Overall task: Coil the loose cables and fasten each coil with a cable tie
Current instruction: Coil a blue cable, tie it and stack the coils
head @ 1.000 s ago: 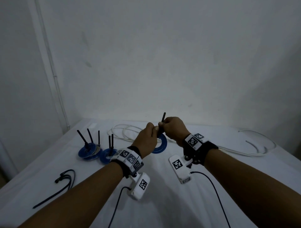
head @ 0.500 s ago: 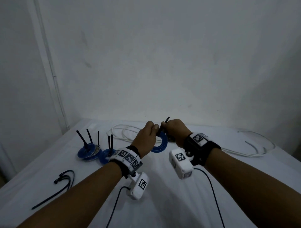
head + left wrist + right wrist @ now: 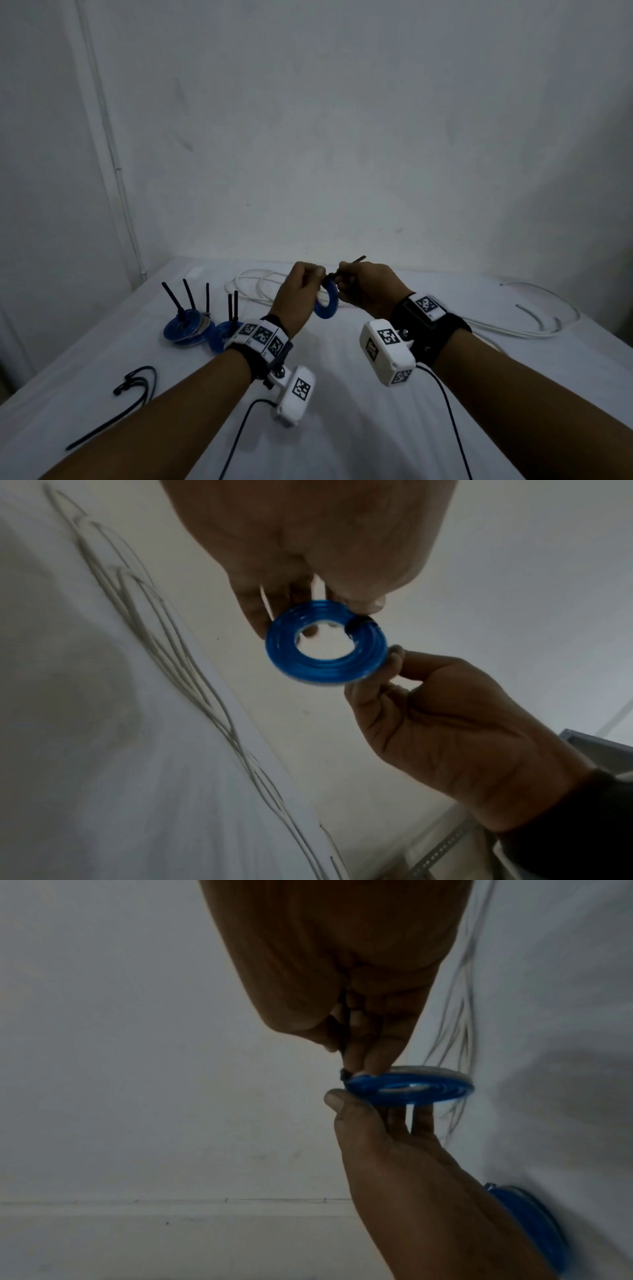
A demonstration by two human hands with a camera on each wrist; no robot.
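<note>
White wall; tie (image 3: 352, 261) tail hand-hidden.

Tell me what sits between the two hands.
In the head view, a small blue coiled cable with a black cable tie spans left hand and right hand.

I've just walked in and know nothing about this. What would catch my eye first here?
Probably the small blue coil held up above the table's middle between the left hand and the right hand, with a black cable tie wrapped round it. Next, the tied blue coils on the white table to the left, ties sticking up, and the loose white cable sprawled behind.
</note>
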